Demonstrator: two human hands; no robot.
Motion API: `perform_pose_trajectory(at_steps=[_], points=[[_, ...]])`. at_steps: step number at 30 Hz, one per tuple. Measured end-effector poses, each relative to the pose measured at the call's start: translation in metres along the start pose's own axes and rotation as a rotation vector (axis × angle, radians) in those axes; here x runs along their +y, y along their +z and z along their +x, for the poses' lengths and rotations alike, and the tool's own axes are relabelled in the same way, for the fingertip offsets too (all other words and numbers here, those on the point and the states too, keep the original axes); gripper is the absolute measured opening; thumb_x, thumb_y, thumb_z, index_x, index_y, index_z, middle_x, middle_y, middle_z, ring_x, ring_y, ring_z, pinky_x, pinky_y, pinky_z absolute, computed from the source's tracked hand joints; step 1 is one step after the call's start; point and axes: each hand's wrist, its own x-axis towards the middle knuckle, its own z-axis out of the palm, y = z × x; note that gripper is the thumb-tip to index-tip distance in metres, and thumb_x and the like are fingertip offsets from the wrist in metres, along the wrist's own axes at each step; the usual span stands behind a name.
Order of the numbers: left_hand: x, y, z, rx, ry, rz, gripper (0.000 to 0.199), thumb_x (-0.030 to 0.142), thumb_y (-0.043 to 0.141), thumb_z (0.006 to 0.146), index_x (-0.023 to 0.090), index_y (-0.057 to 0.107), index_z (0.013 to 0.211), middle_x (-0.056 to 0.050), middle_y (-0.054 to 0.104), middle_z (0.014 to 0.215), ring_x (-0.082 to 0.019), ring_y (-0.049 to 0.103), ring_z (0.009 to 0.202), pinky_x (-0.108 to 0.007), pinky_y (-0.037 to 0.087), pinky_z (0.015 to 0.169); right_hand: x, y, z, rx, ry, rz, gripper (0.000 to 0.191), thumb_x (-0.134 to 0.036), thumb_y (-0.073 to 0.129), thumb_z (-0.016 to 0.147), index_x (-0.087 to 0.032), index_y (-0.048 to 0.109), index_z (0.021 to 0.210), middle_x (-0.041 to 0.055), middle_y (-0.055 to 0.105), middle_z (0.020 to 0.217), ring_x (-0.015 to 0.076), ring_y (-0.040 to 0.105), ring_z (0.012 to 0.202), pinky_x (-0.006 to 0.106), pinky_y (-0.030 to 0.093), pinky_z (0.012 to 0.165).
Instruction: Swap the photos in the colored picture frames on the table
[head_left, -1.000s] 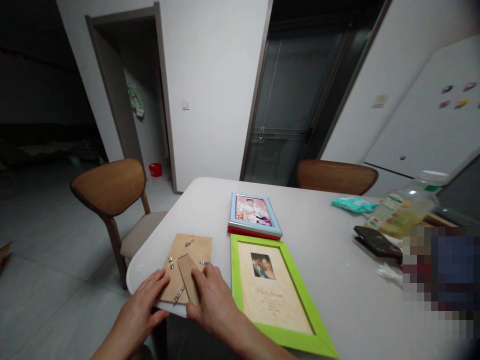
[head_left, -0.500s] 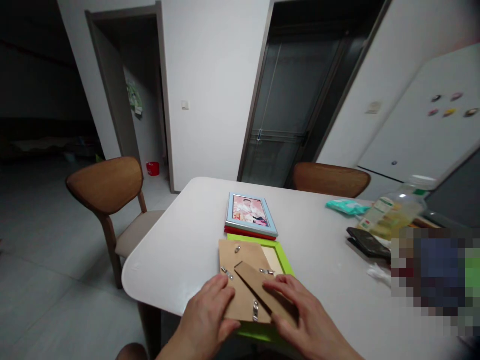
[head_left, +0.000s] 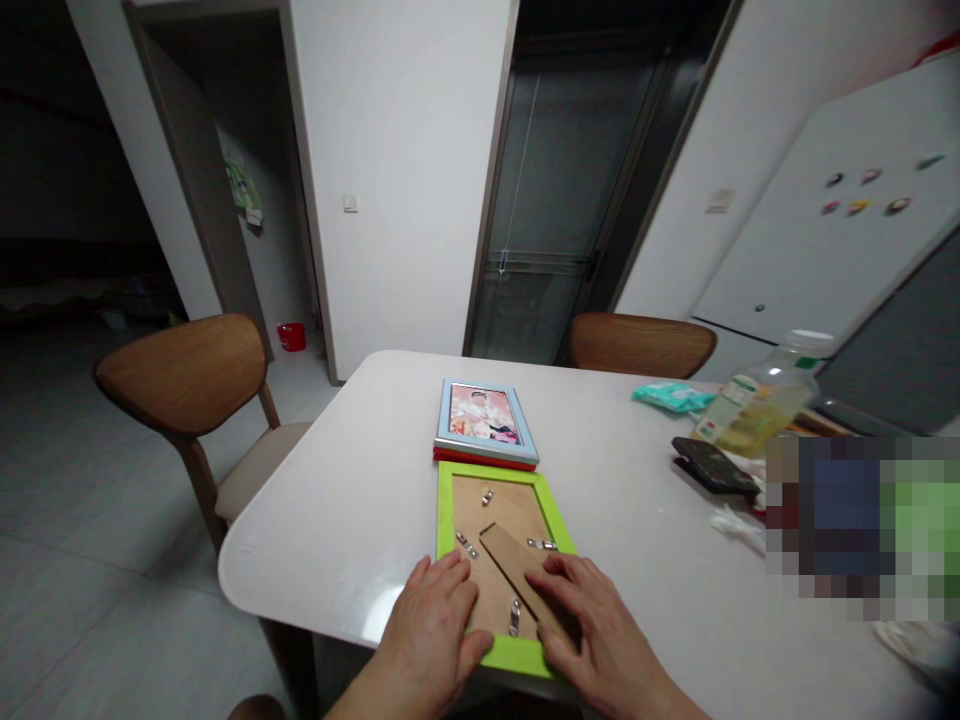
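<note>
A green picture frame (head_left: 445, 510) lies face down at the table's near edge. Inside its border sits a brown backing board (head_left: 469, 580) with several metal clips and a slanted stand leg (head_left: 517, 565). My left hand (head_left: 433, 620) rests flat over the frame's left side and lower left corner, fingers extended, holding nothing. My right hand (head_left: 592, 620) lies over the right side, its thumb and bent fingers around the lower part of the stand leg. Just beyond, a light blue frame with a pink picture (head_left: 484, 415) lies on top of a red frame (head_left: 487, 459).
The white table (head_left: 322, 520) has a plastic bottle (head_left: 761, 400), a turquoise packet (head_left: 675, 397), a black wallet-like item (head_left: 716, 466) and crumpled tissue (head_left: 739, 527) at the right. Wooden chairs stand at the left (head_left: 187, 375) and far side (head_left: 645, 345).
The backing board, earlier lying askew over the green frame, now sits within its border. Both hands moved with it and stay on it. The camera view has shifted slightly to the right.
</note>
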Motion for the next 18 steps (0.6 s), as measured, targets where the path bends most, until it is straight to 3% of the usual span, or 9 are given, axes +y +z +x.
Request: perform_pose_trajectory(at_steps=[5,12,18], points=[[-0.003,0.002,-0.006,0.006,0.084,-0.031,0.048,0.037,0.063,0.065,0.016,0.049,0.105,-0.012,0.044,0.125,-0.025,0.034,0.118,-0.047,0.020,0.099,-0.005,0.001,0.002,0.010,-0.058,-0.063,0.035,-0.020,0.048,0.065,-0.020,0.056,0.100,0.0095,0.050,0.103,0.0233,0.044,0.097,0.041,0.035,0.085],[-0.011,0.008,-0.009,0.000,0.067,-0.008,0.039,0.031,0.066,0.062,0.018,0.050,0.096,-0.009,0.043,0.126,-0.023,0.033,0.119,-0.044,0.024,0.098,-0.023,-0.008,0.001,-0.109,-0.291,-0.095,0.027,-0.024,0.043,0.077,-0.032,0.057,0.099,0.0043,0.049,0.111,0.0222,0.040,0.105,0.041,0.032,0.088],[-0.010,0.007,-0.008,-0.003,0.054,-0.005,0.034,0.031,0.065,0.063,0.019,0.052,0.092,-0.007,0.044,0.126,-0.023,0.034,0.118,-0.043,0.026,0.097,-0.017,-0.007,-0.003,-0.147,-0.339,-0.133,0.029,-0.033,0.044,0.077,-0.030,0.054,0.105,0.0045,0.046,0.119,0.0230,0.038,0.108,0.042,0.031,0.089]])
